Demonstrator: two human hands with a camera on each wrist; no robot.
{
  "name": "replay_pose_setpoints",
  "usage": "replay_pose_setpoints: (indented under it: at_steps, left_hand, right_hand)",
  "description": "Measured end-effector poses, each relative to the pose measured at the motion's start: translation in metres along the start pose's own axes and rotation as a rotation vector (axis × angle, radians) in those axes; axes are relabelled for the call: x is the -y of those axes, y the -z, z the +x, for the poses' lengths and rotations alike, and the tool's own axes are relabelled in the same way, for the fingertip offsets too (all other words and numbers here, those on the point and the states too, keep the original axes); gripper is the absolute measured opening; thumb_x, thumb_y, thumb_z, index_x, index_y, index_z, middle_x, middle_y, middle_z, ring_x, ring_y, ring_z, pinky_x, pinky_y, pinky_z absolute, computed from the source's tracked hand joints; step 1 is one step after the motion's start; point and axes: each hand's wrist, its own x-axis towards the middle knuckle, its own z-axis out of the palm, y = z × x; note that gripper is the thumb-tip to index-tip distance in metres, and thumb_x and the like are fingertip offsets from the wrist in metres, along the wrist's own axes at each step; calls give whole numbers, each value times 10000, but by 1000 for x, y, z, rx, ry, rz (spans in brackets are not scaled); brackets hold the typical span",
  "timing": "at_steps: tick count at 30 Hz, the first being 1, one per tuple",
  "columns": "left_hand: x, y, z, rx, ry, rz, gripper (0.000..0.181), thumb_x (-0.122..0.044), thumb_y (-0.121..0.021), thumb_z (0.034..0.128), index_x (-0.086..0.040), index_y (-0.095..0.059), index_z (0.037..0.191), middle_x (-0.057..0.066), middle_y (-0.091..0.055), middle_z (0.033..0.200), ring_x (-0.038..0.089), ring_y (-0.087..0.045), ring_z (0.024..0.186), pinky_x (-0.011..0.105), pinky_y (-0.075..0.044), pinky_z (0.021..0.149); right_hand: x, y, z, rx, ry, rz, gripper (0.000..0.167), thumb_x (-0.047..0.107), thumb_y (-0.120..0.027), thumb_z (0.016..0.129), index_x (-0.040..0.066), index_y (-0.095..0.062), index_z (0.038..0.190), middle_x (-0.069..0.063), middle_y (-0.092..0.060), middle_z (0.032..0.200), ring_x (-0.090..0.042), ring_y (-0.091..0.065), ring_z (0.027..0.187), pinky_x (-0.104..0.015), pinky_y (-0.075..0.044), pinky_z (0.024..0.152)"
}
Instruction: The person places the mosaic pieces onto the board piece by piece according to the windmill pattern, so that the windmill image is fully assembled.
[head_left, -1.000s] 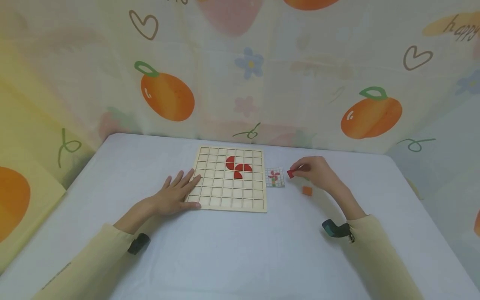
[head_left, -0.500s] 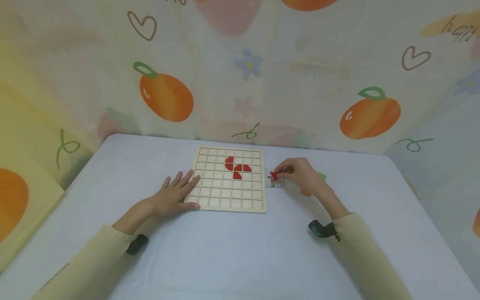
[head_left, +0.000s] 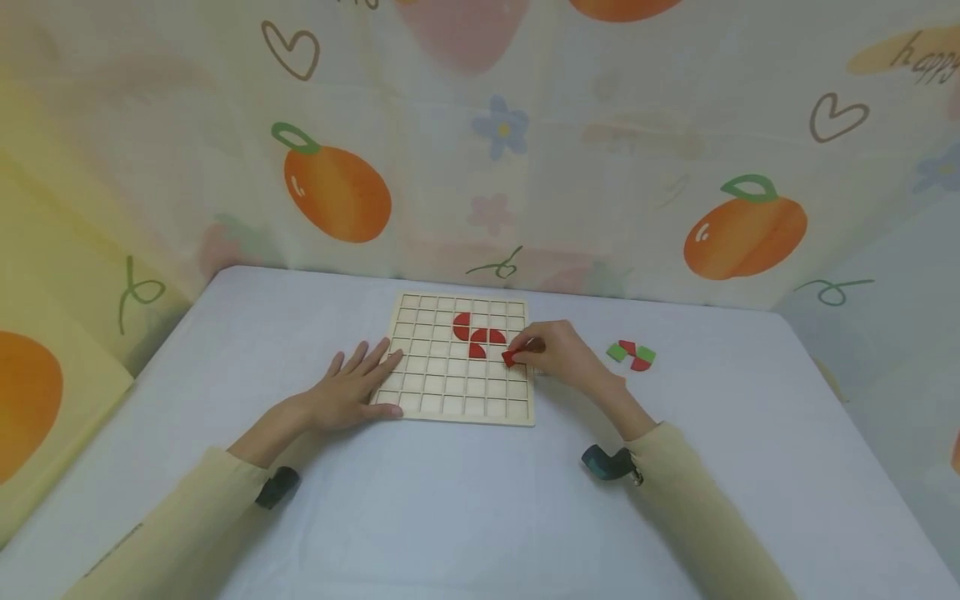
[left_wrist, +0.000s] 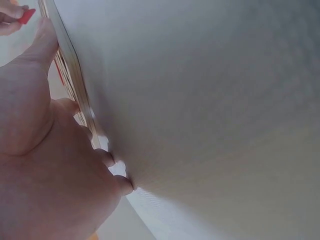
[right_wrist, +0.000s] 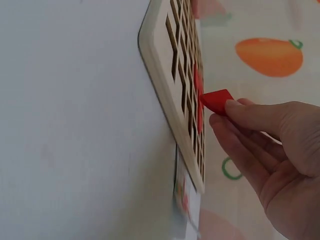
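A pale wooden grid board lies on the white table with several red quarter-round pieces set in its upper cells. The left hand lies flat with fingers spread at the board's left edge, fingertips and thumb touching the frame. Over the board's right side, the right hand pinches a red quarter-round piece between thumb and fingers, held above the cells. A printed picture card beside the board is mostly hidden by the right hand in the head view.
To the right of the right hand lie loose pieces: green ones and red ones. An orange piece is almost wholly hidden under the right forearm. A patterned cloth with printed oranges hangs behind the table.
The right hand has carried the red piece leftward, from beside the loose pieces, across the picture card and over the board's right side. The left hand stays put.
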Motion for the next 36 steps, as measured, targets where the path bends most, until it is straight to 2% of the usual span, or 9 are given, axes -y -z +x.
replay_pose_setpoints:
  at_steps: [8,12,15,28,36]
  left_hand:
    - [-10,7,-6,-10,-26,-16,941,-601,-578,901,-89,-163,1573,199,-17,1630,474,52,1463,674,68,1106]
    - [-18,13,-10,-16,-34,-39,909,-545,-598,915,-50,-191,1560,243,-41,1614,514,30,1446,697,53,1094]
    - [-22,15,-11,-8,-15,-32,896,-511,-613,921,-41,-193,1558,238,-43,1616,506,26,1450,690,46,1102]
    - [-21,14,-10,1,-3,-18,896,-511,-612,923,-49,-187,1561,231,-37,1619,500,31,1453,689,46,1102]
    - [-21,14,-10,19,7,-16,903,-522,-603,924,-61,-167,1567,217,-14,1624,484,52,1458,679,65,1106]
  right_hand:
    - [13,-15,8,11,52,26,105,91,-757,861,78,-765,965,-21,-729,946,-153,-658,831,-270,-551,769]
    - [16,-21,11,11,108,34,98,65,-751,860,62,-761,957,-28,-730,923,-144,-667,808,-262,-550,740]
    - [16,-26,14,15,138,43,99,58,-747,861,54,-758,960,-31,-728,913,-135,-675,796,-251,-548,724]
    - [20,-36,19,51,53,-88,129,161,-755,874,89,-765,980,29,-698,855,-111,-582,754,-239,-493,687]
    - [20,-39,21,45,71,-117,120,128,-737,886,72,-769,988,8,-703,854,-101,-601,746,-233,-497,673]
